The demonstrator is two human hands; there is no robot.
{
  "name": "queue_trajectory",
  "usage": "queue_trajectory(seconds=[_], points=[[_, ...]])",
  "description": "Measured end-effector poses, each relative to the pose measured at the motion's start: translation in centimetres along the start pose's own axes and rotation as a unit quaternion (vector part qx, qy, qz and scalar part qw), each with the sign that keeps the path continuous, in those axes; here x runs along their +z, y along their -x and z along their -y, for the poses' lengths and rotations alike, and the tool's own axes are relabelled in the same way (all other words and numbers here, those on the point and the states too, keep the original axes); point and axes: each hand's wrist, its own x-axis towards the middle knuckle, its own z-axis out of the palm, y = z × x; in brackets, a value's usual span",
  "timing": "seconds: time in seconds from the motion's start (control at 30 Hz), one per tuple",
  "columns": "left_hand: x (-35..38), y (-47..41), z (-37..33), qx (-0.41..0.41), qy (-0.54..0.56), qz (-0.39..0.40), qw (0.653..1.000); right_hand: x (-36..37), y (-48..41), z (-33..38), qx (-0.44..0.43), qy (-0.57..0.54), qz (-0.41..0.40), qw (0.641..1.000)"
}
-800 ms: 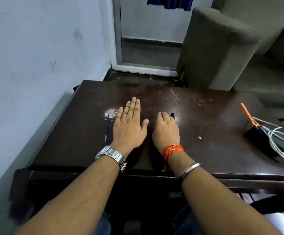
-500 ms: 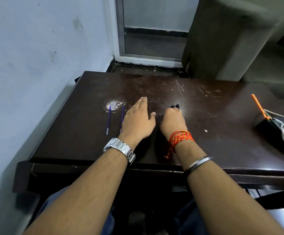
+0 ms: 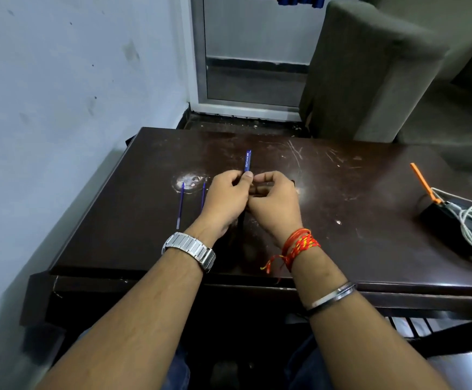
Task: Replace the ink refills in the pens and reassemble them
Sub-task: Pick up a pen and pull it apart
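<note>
Both hands have come up off the dark wooden table, where they lay flat a moment ago, and now meet above its middle. The left hand pinches a blue pen between thumb and curled fingers, and the right hand curls its fingers in to close on the same spot from the other side. The pen's free end points away from the person, and its lower part is hidden between the two hands. Just left of the left hand, two thin blue refills lie side by side on the table, their far ends at a pale worn patch; the nearer one is partly covered by the left hand. A steel watch sits on the left wrist, and a red thread band and a metal bangle on the right. Well apart at the right edge stands a black box with an orange piece and a white cable. A grey sofa stands behind the table.
</note>
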Motion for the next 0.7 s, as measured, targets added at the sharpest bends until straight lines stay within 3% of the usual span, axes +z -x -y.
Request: queue_trajectory(seconds=[0.1, 0.17, 0.23, 0.33, 0.57, 0.7], points=[[-0.2, 0.0, -0.3, -0.009, 0.046, -0.008, 0.999, -0.4, -0.3, 0.4, 0.015, -0.031, 0.023, 0.999], [-0.3, -0.1, -0.4, -0.011, 0.065, -0.013, 0.998, -0.7, -0.7, 0.5, 0.030, -0.060, -0.012, 0.998], [-0.2, -0.2, -0.4, 0.007, 0.037, -0.013, 0.999, -0.8, -0.9, 0.7, 0.034, -0.094, -0.030, 0.995], [0.3, 0.3, -0.5, 0.045, 0.004, -0.002, 0.999, 0.1, -0.7, 0.9, 0.026, -0.155, 0.006, 0.988], [0.5, 1.1, -0.9, 0.117, 0.010, 0.010, 0.993, -0.3, -1.3, 1.4, 0.015, -0.253, 0.013, 0.967], [0.4, 1.3, -0.4, 0.067, 0.013, 0.039, 0.997, -1.2, -2.0, 1.8, 0.020, -0.289, 0.023, 0.957]])
